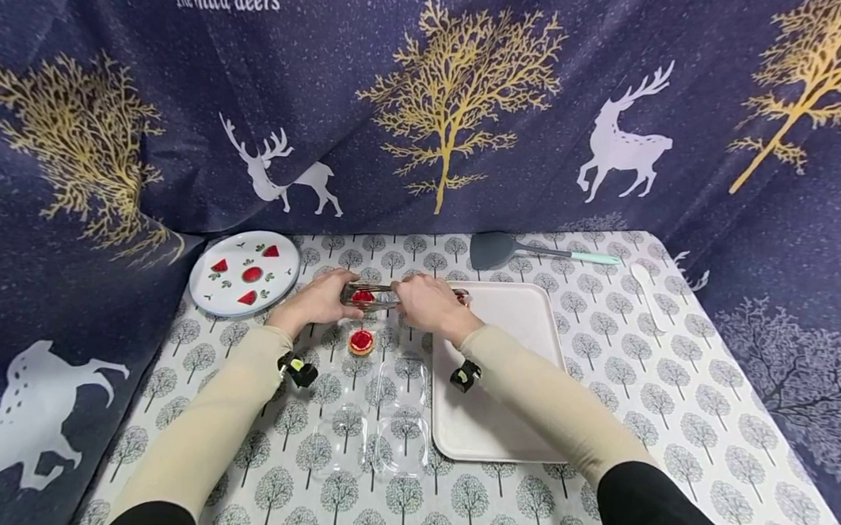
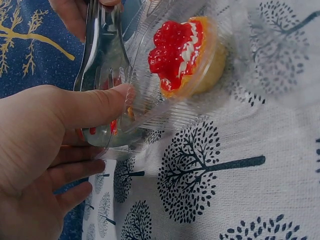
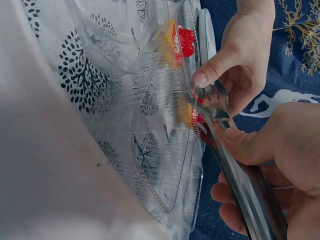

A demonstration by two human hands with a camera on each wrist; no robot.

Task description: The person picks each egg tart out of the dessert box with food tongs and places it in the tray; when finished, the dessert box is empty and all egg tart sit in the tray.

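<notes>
My right hand grips metal serving tongs, whose slotted ends reach left toward my left hand. A red-topped tart shows between the tong ends, partly hidden by them. My left hand pinches the far rim of a clear plastic box, thumb on the inner side and fingers outside. Nearer me in the box sits a second tart with red fruit topping, a white cream line and a pale crust. In the right wrist view the tongs cross the box's rim beside the left thumb.
To the left stands a round plate with a watermelon pattern. A cream rectangular tray lies right of the box, under my right forearm. Behind it are a grey spatula with a mint handle and, farther right, a slim white utensil.
</notes>
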